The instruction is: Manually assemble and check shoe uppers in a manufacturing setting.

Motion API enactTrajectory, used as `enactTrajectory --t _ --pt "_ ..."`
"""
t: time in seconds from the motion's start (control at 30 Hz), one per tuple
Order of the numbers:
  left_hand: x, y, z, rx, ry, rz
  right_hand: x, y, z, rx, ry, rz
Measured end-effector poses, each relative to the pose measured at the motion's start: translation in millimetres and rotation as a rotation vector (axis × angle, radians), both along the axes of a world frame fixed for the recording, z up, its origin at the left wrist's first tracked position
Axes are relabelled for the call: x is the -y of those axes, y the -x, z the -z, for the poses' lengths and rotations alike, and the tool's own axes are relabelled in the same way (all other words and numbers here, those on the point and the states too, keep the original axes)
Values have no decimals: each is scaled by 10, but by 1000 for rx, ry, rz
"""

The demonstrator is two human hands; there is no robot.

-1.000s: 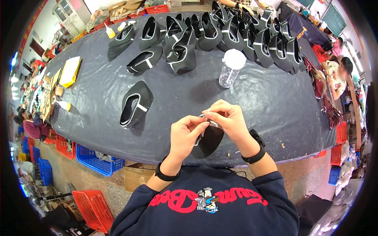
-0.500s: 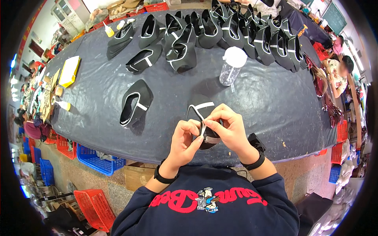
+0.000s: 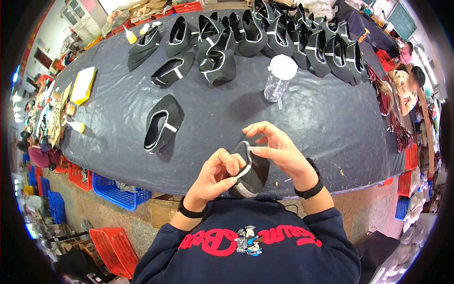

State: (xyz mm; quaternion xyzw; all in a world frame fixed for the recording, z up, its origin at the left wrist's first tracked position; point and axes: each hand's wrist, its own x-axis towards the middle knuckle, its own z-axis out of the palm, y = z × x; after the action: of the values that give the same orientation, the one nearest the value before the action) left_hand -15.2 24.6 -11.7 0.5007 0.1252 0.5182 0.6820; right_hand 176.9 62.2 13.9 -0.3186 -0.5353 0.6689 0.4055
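While between both hands (image 3: 213,175) (image 3: 280,149) — a black upper (image 3: 258,173), near red sweatshirt lettering (image 3: 309,242).

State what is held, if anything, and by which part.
A black shoe upper, by its white-trimmed edge: left grip holds the nearer stretch; right grip touches it farther along.

"What surrounds your black-covered worktable (image 3: 113,128)?"
"Speckled floor (image 3: 144,227) below you; far to your left, a pale cabinet (image 3: 87,26), white wall (image 3: 54,28) and dark door (image 3: 43,59); to your far right, a green board (image 3: 403,22); bright lights (image 3: 18,107) at your left."
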Motion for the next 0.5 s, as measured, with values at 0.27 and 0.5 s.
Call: enactTrajectory --t 0.27,0.5 --pt "-180 319 -215 -726 106 54 -15 114 149 301 67 -474" --pt "-195 603 11 -714 -199 284 15 233 428 185 -246 -746"
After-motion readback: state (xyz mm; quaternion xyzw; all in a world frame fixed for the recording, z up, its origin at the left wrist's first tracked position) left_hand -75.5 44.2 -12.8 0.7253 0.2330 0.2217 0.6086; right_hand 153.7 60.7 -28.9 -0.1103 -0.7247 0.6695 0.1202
